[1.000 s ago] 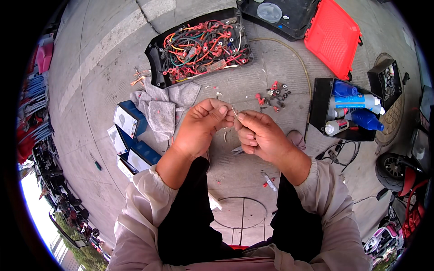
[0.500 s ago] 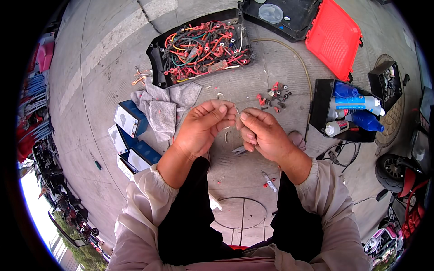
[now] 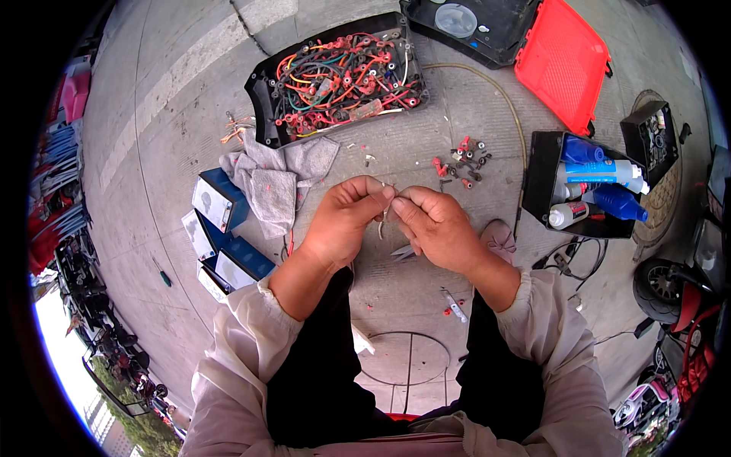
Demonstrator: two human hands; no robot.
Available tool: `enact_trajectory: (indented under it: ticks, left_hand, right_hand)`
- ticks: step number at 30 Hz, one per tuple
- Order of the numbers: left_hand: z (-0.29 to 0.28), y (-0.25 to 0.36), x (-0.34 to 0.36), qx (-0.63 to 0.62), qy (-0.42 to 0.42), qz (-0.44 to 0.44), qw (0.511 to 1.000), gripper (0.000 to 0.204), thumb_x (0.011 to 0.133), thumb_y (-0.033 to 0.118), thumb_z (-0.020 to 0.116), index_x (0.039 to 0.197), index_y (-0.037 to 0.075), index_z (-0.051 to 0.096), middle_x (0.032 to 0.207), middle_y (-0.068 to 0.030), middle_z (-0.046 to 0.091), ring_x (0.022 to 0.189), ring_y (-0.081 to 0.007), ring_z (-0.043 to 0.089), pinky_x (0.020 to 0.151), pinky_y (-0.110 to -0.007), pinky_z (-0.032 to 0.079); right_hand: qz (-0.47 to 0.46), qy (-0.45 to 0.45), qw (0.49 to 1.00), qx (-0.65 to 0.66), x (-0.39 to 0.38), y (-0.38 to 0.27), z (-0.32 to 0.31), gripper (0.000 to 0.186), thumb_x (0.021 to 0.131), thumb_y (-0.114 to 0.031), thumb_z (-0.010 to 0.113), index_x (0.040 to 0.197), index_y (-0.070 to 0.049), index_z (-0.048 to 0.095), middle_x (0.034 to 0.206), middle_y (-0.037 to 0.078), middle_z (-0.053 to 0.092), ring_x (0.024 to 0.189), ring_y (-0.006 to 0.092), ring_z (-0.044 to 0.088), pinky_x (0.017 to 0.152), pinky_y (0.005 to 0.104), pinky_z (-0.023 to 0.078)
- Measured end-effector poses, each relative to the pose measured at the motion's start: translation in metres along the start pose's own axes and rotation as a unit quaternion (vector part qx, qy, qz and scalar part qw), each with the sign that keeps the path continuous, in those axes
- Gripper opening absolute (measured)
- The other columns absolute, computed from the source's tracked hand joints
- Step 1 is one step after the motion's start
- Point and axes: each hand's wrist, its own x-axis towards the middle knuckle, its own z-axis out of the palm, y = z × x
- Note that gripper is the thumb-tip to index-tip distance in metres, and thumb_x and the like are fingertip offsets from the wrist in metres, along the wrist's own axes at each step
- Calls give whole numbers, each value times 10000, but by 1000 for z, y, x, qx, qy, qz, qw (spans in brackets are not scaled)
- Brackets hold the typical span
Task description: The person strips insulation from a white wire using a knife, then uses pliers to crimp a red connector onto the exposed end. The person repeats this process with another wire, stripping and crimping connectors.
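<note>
Above the paved ground, my left hand (image 3: 343,222) and my right hand (image 3: 440,228) meet fingertip to fingertip. Both thumbs press against curled fingers in a pinch. Something thin and pale shows between the tips, too small and too covered to name. Below the fingers a short, bent, pale strip (image 3: 382,228) is partly in view. Scissor-like metal blades (image 3: 402,253) lie beside my right hand, partly hidden by it. Beyond the hands is a small pile of red and black terminal caps and nuts (image 3: 464,161).
A black tray (image 3: 266,114) holds tangled wires with red caps. A grey towel (image 3: 270,194) and blue boxes (image 3: 236,255) lie left. At right stand a black bin (image 3: 539,179) of bottles and an open case with a red lid (image 3: 563,65). A small white tool (image 3: 455,306) lies between my legs.
My hands have drawn closer together and slightly lower, and the right fingers have rolled inward. The thin pale thing between the fingertips is now more covered.
</note>
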Motion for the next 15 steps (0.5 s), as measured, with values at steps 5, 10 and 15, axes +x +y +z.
enact_trajectory:
  ticks: [5, 10, 15]
  left_hand:
    - [4, -4, 0, 33, 57, 9, 998, 157, 908, 134, 660, 778, 58, 614, 722, 10, 603, 659, -58, 491, 639, -217, 403]
    - [2, -2, -2, -31, 14, 1, 999, 144, 941, 150, 625, 875, 22, 635, 731, 6, 593, 683, -82, 511, 688, -226, 430]
    - [6, 11, -7, -66, -54, -18, 996, 222, 980, 153, 551, 1093, -16, 640, 786, -28, 607, 701, -103, 516, 704, -259, 464]
  right_hand:
    - [-201, 126, 895, -378, 4, 14, 13, 145, 928, -127, 594, 904, 9, 551, 635, 139, 553, 548, 284, 551, 520, 358, 450]
    - [-8, 25, 999, -22, 1, -5, 13, 263, 982, -204, 521, 891, 36, 578, 572, 79, 527, 504, 166, 550, 479, 306, 452]
    - [105, -86, 940, 314, 0, -4, 2, 323, 1031, -266, 437, 911, 0, 574, 594, 14, 482, 476, 94, 453, 449, 257, 417]
